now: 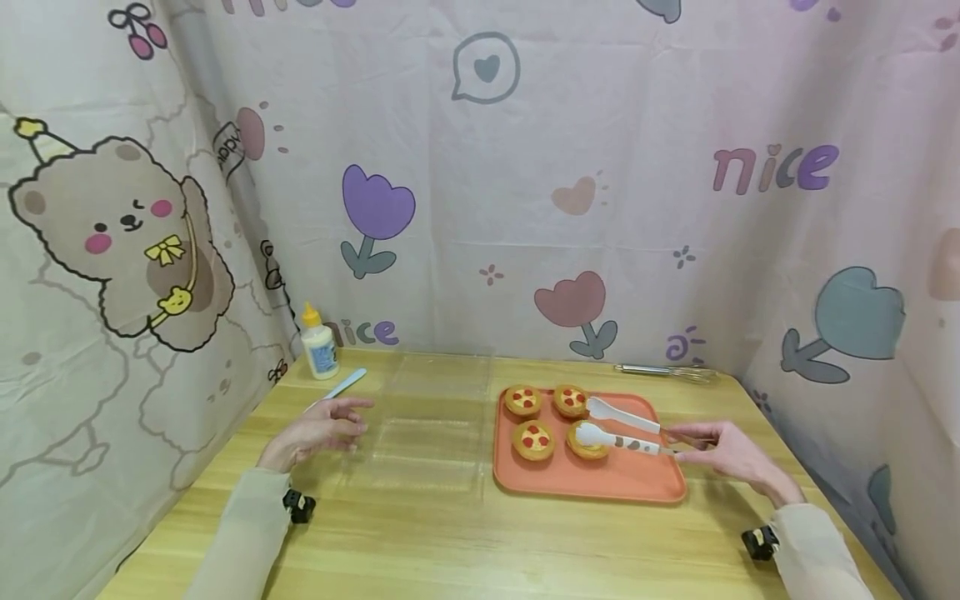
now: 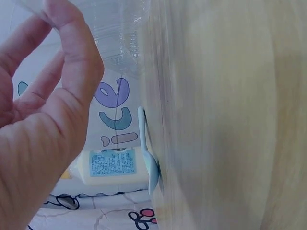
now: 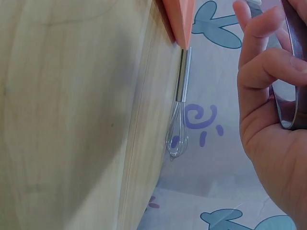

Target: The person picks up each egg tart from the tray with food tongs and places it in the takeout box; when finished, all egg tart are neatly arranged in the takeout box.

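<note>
My right hand (image 1: 731, 454) holds a pair of tongs (image 1: 637, 445) by the metal end, seen at close range in the right wrist view. Its white, brown-spotted arms stand apart over an orange tray (image 1: 630, 485). The nearer tip overlaps the lower right tart (image 1: 583, 451); the other lies beside the upper right tart (image 1: 568, 401). Two more tarts with red toppings (image 1: 533, 440) sit on the tray's left half. At the left edge of a clear plastic box (image 1: 431, 433), my left hand (image 1: 318, 429) pinches its thin rim between thumb and fingers.
Behind my left hand stand a white bottle with a yellow cap (image 1: 320, 346) and a light blue spatula-like tool (image 1: 348, 382). A wire whisk (image 1: 667, 372) lies along the table's back edge, beyond the tray. Printed curtains (image 1: 480, 208) hang close behind the wooden table (image 1: 450, 550).
</note>
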The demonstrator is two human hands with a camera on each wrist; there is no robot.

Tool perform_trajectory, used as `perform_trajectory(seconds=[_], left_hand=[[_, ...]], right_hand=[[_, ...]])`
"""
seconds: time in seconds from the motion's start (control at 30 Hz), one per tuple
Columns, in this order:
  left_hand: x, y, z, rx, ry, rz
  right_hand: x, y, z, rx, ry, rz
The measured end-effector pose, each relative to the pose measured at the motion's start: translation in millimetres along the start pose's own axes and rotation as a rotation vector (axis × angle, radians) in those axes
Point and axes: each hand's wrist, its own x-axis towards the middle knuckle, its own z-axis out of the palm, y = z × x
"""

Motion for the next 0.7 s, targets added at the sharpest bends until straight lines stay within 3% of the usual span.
perform_trajectory(seconds=[0.27, 0.7], left_hand=[[-0.6, 3.3, 2.1, 0.002, 0.001, 0.010], [-0.5, 2.6, 2.0, 0.007, -0.003, 0.014]], right_hand=[[-1.9, 0.7, 1.5, 0.002, -0.062, -0.031], [-2.9, -5.0, 1.6, -0.013, -0.049, -0.052]])
